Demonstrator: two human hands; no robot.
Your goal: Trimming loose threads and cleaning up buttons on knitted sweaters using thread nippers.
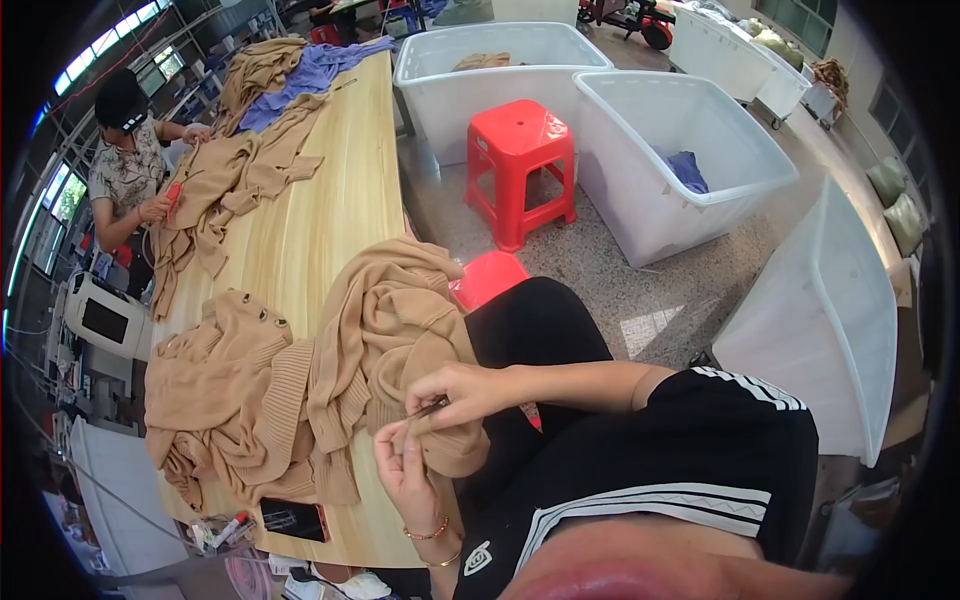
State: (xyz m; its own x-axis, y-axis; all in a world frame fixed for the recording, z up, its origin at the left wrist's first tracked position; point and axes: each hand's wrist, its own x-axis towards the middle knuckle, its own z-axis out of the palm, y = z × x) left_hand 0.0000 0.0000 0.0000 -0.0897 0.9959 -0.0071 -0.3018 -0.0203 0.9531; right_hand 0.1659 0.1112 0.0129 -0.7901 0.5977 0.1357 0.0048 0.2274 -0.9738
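A tan knitted sweater lies bunched over the table's edge, part of it hanging towards my lap. My left hand, with bracelets at the wrist, pinches a bit of its knit between thumb and fingers. Just above, my right hand is closed round small dark thread snips, whose tips point at the pinched fabric. The two hands are close together. Beside the sweater on the left, another tan knitted garment with dark buttons and a ribbed band lies crumpled on the wooden table.
A dark phone lies at the near table edge. Across the table a person handles tan knitwear with a red tool; purple garments lie beyond. A red stool and white bins stand to the right.
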